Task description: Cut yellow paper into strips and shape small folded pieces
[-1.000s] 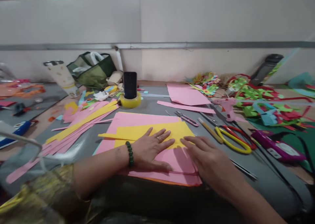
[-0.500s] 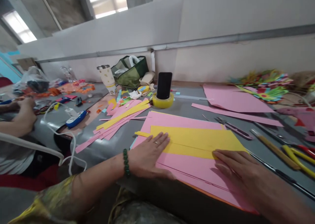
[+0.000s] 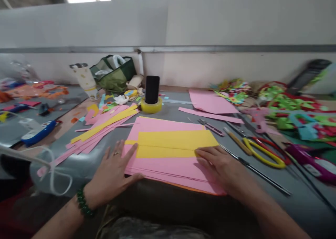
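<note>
A stack of pink paper [image 3: 168, 167] lies at the table's front edge, with yellow paper [image 3: 175, 139] flat on top. The yellow paper shows a long line across it. My left hand [image 3: 112, 169], with a green bead bracelet at the wrist, rests at the stack's left edge, fingers spread, the index fingertip by the yellow paper's left end. My right hand [image 3: 220, 165] lies on the right part of the stack, its fingers close together and reaching onto the lower right of the yellow paper. Whether it grips the paper is hidden.
Left lie pink and yellow strips [image 3: 105, 127] and a white cable [image 3: 52, 172]. Behind the stack, a phone [image 3: 152, 88] stands in a yellow tape roll [image 3: 151, 106]. To the right are a metal rod [image 3: 262, 176], yellow-handled scissors [image 3: 265, 156] and a purple tool [image 3: 312, 163].
The view has turned right, so objects sit farther left. My left hand has slid off the yellow paper to the stack's left edge, fingers wider apart. My right hand stays on the yellow paper.
</note>
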The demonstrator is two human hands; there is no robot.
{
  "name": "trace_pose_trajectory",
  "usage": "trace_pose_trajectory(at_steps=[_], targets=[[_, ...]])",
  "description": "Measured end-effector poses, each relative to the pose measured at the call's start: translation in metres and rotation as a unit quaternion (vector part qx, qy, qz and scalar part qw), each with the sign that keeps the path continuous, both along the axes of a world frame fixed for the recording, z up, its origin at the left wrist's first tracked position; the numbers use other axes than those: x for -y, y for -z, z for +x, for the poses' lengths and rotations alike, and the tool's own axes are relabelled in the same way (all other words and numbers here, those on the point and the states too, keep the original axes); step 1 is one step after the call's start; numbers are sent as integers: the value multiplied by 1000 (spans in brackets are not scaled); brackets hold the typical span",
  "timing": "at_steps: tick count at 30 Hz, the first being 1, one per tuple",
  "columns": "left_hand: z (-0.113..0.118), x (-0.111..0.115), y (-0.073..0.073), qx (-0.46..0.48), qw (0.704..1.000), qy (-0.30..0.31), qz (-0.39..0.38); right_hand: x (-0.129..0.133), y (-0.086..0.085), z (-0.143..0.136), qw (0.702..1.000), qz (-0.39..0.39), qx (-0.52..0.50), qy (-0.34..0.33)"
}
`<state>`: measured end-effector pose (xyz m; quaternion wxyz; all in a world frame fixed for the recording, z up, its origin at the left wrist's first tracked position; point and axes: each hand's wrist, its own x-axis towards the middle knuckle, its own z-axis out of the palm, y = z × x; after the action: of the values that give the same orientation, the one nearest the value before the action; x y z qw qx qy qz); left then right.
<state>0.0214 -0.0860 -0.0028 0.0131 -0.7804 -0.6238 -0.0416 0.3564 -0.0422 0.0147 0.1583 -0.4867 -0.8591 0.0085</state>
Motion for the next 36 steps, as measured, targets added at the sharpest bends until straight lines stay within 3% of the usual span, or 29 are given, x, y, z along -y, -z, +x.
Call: trace_pose_trajectory(at_steps=[4,8,10,12,15,17,22,28,34,36], targets=[[-2,0,-6,-31,999,-8,13,9,2,16,997,0,-79,9],[21,-2,-33,-30,997,44,57,20,10,67,982,88,-73,149],[46,-8,-46,-5,991,119,60,24,17,93,969,109,-10,223],[74,-19,-52,17,972,233,19,28,24,111,961,96,36,257],[110,-47,-45,47,929,364,-54,31,33,123,959,85,40,268],[122,-66,-34,54,908,405,-96,34,34,124,958,90,28,270],[124,-83,-14,81,897,413,-137,45,24,118,946,74,-10,316],[123,-76,-18,87,902,401,-135,43,21,104,968,37,8,247],[124,-77,-17,92,900,405,-132,44,14,113,944,47,-40,323],[124,-77,-16,96,899,407,-131,47,8,106,950,41,-75,301]])
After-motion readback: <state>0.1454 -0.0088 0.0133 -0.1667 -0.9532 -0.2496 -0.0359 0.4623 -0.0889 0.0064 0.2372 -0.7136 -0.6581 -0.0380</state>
